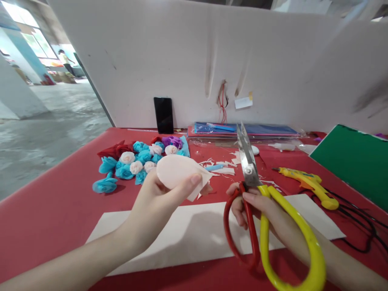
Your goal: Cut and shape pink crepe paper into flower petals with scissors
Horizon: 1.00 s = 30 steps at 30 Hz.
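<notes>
Between the thumb and fingers of my left hand (163,198) is a pale pink petal-shaped paper piece (176,167), rounded at the left and pointed at the right. My right hand (257,204) is wrapped about the scissors (248,169) near the pivot. One scissor handle is red, the other yellow, and the slightly parted blades point up and away. Both hands are raised above a long cream paper sheet (194,236) lying on the red table (54,234). White paper scraps (226,170) and a blue stick-like tool (214,167) lie beyond my left hand.
Blue, white, red and purple paper flowers (142,155) cluster at the left. A phone (164,116) leans on the back panel beside wrapped coloured sheets (257,129). To the right lie a yellow glue gun (306,184) with black cords and a green board (354,161).
</notes>
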Motion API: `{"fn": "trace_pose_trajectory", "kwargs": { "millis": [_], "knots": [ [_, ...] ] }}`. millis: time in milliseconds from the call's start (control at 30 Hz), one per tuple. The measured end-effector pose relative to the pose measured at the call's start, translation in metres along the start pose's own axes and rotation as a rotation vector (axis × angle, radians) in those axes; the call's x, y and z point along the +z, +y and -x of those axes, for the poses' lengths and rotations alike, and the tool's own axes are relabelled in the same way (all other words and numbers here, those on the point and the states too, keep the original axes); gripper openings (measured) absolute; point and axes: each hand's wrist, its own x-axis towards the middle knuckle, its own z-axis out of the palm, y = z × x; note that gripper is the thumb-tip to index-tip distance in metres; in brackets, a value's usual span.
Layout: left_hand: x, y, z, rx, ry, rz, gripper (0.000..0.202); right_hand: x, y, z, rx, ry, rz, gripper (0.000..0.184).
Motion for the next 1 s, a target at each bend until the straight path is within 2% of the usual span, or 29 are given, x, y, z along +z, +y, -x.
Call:
{"fn": "trace_pose_trajectory", "kwargs": {
  "millis": [133,267,300,367,433,467,567,667,800,1000],
  "knots": [
    [0.002,0.004,0.001,-0.01,0.025,-0.054,0.011,-0.001,0.001,0.004,-0.13,0.019,0.0,0.029],
    [0.004,0.007,0.002,0.056,-0.017,-0.114,0.008,0.006,-0.007,0.011,0.017,-0.052,-0.112,0.033],
    [0.004,0.008,0.002,0.084,-0.04,-0.136,0.011,0.009,-0.009,0.012,0.032,-0.011,-0.127,0.026],
    [0.005,0.007,0.002,0.145,-0.078,-0.205,0.016,0.012,-0.013,0.012,-0.027,0.15,-0.122,0.004],
    [0.004,0.005,0.002,0.225,-0.112,-0.289,0.021,0.013,-0.017,0.01,-0.121,0.304,-0.121,0.016],
    [0.004,0.004,0.002,0.27,-0.127,-0.322,0.022,0.014,-0.018,0.009,-0.148,0.339,-0.145,0.021],
    [0.004,-0.002,0.002,0.372,-0.187,-0.364,0.026,0.017,-0.021,0.008,-0.128,0.325,-0.294,0.029],
    [0.005,-0.009,0.004,0.381,-0.224,-0.374,0.026,0.021,-0.023,0.011,-0.114,0.309,-0.403,0.036],
    [0.007,-0.017,0.008,0.41,-0.297,-0.364,0.024,0.027,-0.02,0.013,-0.099,0.354,-0.273,0.029],
    [0.011,-0.021,0.009,0.422,-0.371,-0.326,0.022,0.035,-0.003,0.01,-0.201,0.446,-0.116,0.021]
  ]
}}
